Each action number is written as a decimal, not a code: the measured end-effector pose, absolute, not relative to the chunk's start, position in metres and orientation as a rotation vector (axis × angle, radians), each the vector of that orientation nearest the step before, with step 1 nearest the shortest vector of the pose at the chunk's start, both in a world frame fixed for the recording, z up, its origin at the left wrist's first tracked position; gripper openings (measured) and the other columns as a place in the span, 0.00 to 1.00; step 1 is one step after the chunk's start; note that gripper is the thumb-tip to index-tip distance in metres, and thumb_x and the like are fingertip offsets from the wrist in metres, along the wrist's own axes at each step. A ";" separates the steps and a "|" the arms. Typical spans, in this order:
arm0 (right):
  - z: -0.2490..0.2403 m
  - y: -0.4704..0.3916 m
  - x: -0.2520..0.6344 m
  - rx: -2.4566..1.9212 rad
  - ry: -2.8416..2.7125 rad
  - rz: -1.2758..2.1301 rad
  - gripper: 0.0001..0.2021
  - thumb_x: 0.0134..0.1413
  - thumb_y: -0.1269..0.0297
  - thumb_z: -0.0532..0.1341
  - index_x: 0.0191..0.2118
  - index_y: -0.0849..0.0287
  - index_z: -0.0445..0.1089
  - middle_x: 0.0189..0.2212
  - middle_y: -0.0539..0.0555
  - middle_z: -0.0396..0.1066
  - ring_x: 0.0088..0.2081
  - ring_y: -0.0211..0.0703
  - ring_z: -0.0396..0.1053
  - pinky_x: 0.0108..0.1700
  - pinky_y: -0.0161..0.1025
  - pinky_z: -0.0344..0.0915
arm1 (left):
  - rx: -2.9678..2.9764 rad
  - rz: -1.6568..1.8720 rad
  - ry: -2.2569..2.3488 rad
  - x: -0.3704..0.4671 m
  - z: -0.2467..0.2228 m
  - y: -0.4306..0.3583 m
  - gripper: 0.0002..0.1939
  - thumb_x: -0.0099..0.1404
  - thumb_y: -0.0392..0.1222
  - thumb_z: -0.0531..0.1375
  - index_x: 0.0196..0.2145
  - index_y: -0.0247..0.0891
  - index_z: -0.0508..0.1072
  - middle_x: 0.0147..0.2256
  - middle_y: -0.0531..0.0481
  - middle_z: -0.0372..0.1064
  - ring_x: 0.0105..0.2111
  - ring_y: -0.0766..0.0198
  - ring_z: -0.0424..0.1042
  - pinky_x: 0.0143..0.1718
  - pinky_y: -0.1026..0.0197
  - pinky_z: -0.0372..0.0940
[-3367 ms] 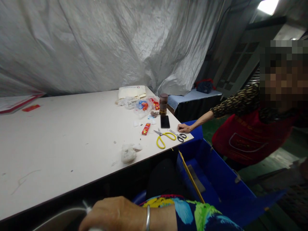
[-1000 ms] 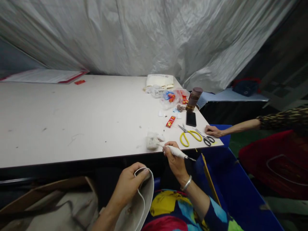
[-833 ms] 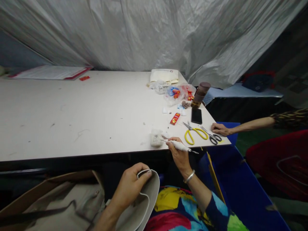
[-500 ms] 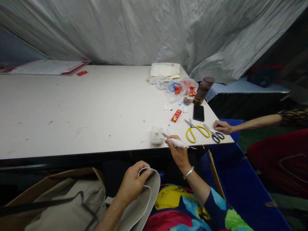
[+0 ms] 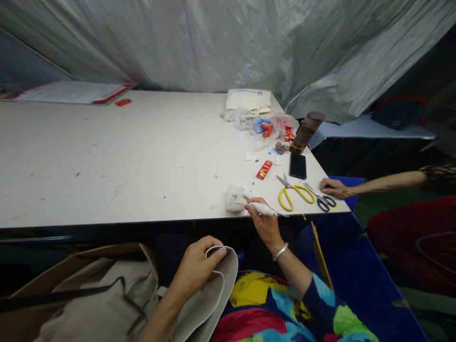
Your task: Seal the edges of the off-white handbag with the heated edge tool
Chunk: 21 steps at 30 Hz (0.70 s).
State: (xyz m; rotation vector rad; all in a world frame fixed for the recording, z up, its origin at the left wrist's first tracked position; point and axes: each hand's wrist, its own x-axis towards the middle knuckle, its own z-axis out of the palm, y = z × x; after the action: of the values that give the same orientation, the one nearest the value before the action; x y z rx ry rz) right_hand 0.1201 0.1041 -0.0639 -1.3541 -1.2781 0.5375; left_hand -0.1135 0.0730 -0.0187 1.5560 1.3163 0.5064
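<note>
My left hand [image 5: 194, 266] grips the rim of a beige fabric piece [image 5: 217, 289] in my lap, pinching its white cord. My right hand [image 5: 263, 221] is at the near edge of the white table [image 5: 107, 156] and holds a white-wrapped pointed tool [image 5: 265, 209]. The tool's inner end touches a crumpled white wad [image 5: 235, 198] lying on the table. Its metal tip points right, toward the yellow scissors [image 5: 294, 194].
Black scissors [image 5: 322, 202], a phone [image 5: 298, 166], a red box [image 5: 264, 169], a brown jar [image 5: 306, 133] and plastic bags [image 5: 267, 128] lie at the table's right end. Another person's hand [image 5: 333, 187] rests on that corner. A blue bin [image 5: 349, 266] stands on my right, a cardboard box [image 5: 71, 285] on my left.
My right hand has come up from my lap to the table edge with the white tool. My left hand now holds the beige fabric. The view has swung left and down.
</note>
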 end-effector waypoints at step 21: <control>-0.044 0.054 0.099 -1.083 -1.192 1.295 0.16 0.64 0.48 0.66 0.37 0.58 0.73 0.25 0.51 0.74 0.28 0.41 0.72 0.33 0.37 0.67 | 1.584 0.470 1.278 -0.115 -0.017 0.071 0.11 0.62 0.48 0.64 0.34 0.38 0.80 0.33 0.49 0.77 0.35 0.58 0.73 0.40 0.58 0.62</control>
State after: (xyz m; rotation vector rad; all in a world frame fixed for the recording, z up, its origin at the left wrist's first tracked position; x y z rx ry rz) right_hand 0.0985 0.0544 -0.0437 -1.0831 -1.1918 1.2952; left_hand -0.1153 0.0712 -0.0171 1.5842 1.2780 0.4699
